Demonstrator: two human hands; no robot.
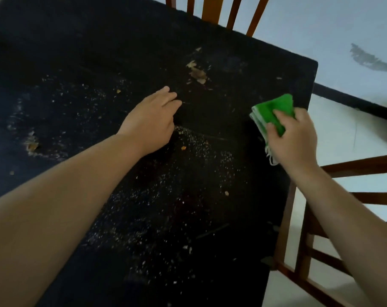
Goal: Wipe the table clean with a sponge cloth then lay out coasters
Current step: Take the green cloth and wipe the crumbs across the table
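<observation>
The black table [99,52] is strewn with white crumbs [188,165] and dry leaf bits [198,73]. My right hand [292,138] grips a folded green sponge cloth [273,113] with white layers underneath, near the table's right edge. My left hand [151,120] rests flat on the tabletop near the middle, fingers loosely extended and holding nothing. No coasters are in view.
One wooden chair [223,12] stands behind the far edge, another wooden chair [321,229] at the right side. The table's right edge [307,120] drops to a pale floor. A crumb patch with a brown scrap [32,146] lies at the left.
</observation>
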